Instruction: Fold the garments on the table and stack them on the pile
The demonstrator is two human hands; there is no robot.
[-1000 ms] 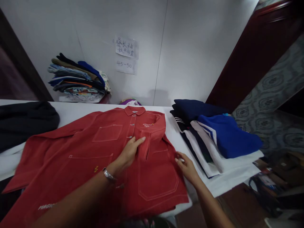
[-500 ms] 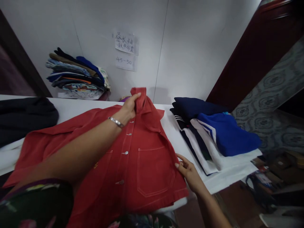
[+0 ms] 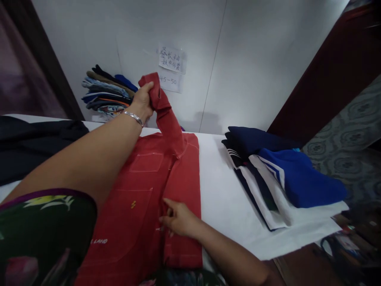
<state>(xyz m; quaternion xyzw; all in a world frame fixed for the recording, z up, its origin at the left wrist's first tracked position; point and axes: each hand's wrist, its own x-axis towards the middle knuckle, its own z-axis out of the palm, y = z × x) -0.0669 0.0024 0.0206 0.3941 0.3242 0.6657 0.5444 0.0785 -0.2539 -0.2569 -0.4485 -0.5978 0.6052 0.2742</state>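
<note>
A red button-front jacket [image 3: 127, 222] with chest pockets lies on the white table, its right side folded inward over the front. My left hand [image 3: 143, 100], with a silver bracelet at the wrist, is closed on the cuff of the jacket's sleeve [image 3: 171, 127]. It holds that sleeve up off the table, towards the back left. Lower down, my right hand [image 3: 180, 217] pinches the edge of the folded-over side near the jacket's middle. The other sleeve is hidden behind my left arm.
Folded clothes [image 3: 107, 93] stand in a stack at the back left. Dark cloth [image 3: 38, 147] lies on the left. Blue, white and black garments [image 3: 300, 178] are piled on the right of the white table [image 3: 220, 230]. Handwritten paper signs [image 3: 172, 59] hang on the wall.
My left hand has drawn the sleeve up and to the left. My right hand has moved left with the jacket's side edge, which now lies folded over the front.
</note>
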